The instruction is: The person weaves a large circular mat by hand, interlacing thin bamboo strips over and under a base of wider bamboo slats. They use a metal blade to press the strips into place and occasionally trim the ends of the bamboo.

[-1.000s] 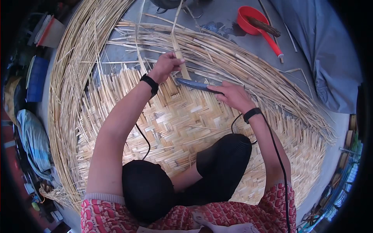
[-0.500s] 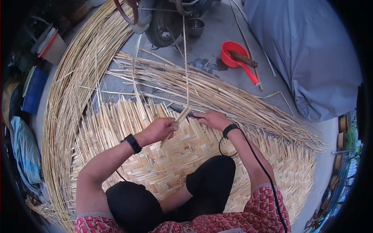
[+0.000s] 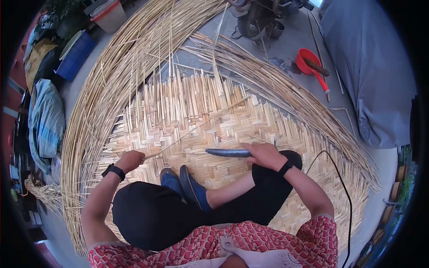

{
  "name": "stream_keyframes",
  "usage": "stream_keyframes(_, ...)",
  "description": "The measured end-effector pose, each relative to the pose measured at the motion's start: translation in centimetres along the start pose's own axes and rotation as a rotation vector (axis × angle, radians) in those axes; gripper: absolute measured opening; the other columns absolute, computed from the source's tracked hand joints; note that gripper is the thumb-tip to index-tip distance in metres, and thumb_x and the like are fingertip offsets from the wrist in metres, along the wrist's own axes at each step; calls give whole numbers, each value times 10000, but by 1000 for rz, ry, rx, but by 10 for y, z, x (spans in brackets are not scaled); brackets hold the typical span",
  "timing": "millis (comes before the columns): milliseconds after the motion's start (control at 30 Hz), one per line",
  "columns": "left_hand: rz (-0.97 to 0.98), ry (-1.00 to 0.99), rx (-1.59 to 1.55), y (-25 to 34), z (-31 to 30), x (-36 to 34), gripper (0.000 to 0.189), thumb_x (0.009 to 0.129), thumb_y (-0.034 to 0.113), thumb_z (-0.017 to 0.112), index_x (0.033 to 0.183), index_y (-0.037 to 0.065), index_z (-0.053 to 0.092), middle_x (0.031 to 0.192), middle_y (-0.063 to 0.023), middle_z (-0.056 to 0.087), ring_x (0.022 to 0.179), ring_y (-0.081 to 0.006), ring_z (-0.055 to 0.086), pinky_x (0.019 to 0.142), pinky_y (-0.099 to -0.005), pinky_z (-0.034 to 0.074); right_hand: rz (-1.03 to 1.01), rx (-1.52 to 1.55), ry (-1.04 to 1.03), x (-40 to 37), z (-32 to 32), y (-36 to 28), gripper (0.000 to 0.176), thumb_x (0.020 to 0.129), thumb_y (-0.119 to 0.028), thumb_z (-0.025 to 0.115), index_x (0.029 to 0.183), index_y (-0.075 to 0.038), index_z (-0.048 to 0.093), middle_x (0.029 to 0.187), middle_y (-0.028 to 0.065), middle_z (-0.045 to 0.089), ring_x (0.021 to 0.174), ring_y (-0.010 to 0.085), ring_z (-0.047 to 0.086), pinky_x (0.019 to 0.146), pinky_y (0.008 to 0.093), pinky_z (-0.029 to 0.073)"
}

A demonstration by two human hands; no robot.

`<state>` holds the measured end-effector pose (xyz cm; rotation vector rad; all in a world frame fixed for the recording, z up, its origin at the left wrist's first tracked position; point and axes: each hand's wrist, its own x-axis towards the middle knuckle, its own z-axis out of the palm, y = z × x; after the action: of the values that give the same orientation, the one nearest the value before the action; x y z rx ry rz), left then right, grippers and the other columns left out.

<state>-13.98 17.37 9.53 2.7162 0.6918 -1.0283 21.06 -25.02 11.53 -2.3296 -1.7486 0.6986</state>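
Far to the left, my left hand [image 3: 132,161] is closed around one end of a thin reed strip [image 3: 196,129], which slants up and right across the woven mat. My right hand [image 3: 267,156], beside my raised knee, grips a curved metal knife [image 3: 228,152]; its blade points left and its handle is hidden in my fingers. The blade and the strip are apart. Beneath both hands spreads the reed mat [image 3: 232,129] in a zigzag weave, with uneven loose ends along its far edge. My feet and legs rest on it.
Long reeds [image 3: 96,107] lie in a curved pile at the left, and another bundle [image 3: 286,85] crosses beyond the mat. A red dipper [image 3: 308,61] holds a brown piece. A grey cover [image 3: 371,67] stands right; a blue crate [image 3: 76,54] and a wheeled vehicle [image 3: 252,22] are farther off.
My hands have moved apart: the left went left and toward me with the reed strip, the right came nearer my knee with the knife. The view has shifted, and my feet now show.
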Motion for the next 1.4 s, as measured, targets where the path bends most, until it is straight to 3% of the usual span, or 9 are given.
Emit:
stream_keyframes(133, 6, -3, -9, -35, -16, -28, 478, 716, 295, 826, 1152, 151, 692, 1054, -124, 692, 1039, -326, 653, 883, -454, 518, -80, -49, -178, 19, 33, -41, 385, 846, -315, 724, 1118, -95, 563, 939, 145, 670, 847, 360, 683, 702, 473, 545)
stream_keyframes(300, 47, 202, -513, -30, -58, -3, 413, 809, 244, 775, 1165, 66, 668, 1053, -169, 701, 993, -340, 667, 858, -417, 528, -105, 53, -248, 32, 70, -58, 457, 778, -299, 787, 1094, -66, 553, 940, 157, 666, 899, 379, 675, 739, 494, 536)
stream_keyframes(500, 366, 535, -693, 36, -19, -25, 306, 912, 168, 681, 1178, 21, 648, 1118, -166, 671, 992, -317, 660, 872, -383, 534, -68, -24, -185, 33, 71, -74, 329, 754, -154, 733, 1000, -47, 543, 940, 156, 651, 870, 366, 669, 733, 483, 539)
stream_keyframes(567, 305, 422, -1084, 60, 18, -55, 244, 927, 60, 675, 1169, 25, 667, 1101, -105, 689, 991, -200, 664, 841, -318, 538, -17, -36, -136, 36, 68, -70, 312, 751, -139, 720, 992, -46, 544, 938, 154, 648, 866, 364, 666, 735, 480, 539)
stream_keyframes(733, -16, 317, -1473, 60, 139, -104, 175, 938, 51, 651, 1104, 27, 700, 1010, -45, 716, 934, -117, 654, 772, -268, 535, 81, -2, -97, 46, 55, -67, 319, 794, -169, 697, 1035, -38, 534, 964, 179, 617, 919, 386, 635, 787, 483, 511)
stream_keyframes(900, 49, 421, -1567, 24, 42, -117, 164, 954, 53, 628, 1103, 49, 697, 977, -13, 720, 920, -78, 650, 792, -251, 513, 58, 219, 4, 64, 39, -75, 343, 823, -167, 672, 1114, -49, 536, 1020, 180, 640, 929, 371, 647, 794, 462, 518)
stream_keyframes(1067, 294, 346, -1428, 33, -132, -24, 239, 1007, 233, 594, 1167, 72, 668, 1028, -30, 721, 958, -111, 672, 831, -278, 534, 125, 541, 78, 93, 10, -70, 455, 854, -133, 619, 1297, -109, 515, 1063, 168, 654, 935, 350, 654, 813, 443, 523)
stream_keyframes(1133, 378, 235, -1392, 55, -182, 38, 324, 1023, 324, 563, 1192, 63, 651, 1049, -42, 712, 967, -123, 673, 833, -282, 543, -87, 486, 267, 98, 9, -54, 588, 856, -89, 600, 1425, -151, 462, 1096, 151, 651, 954, 329, 653, 846, 400, 515)
stream_keyframes(1400, 345, -13, -1377, 185, -234, 300, 697, 981, 626, 468, 1297, 13, 573, 1151, -143, 668, 1060, -202, 643, 849, -355, 560, 136, 347, 123, 98, -39, 37, 622, 806, -30, 616, 1385, -251, 562, 972, 84, 638, 870, 259, 640, 778, 354, 510)
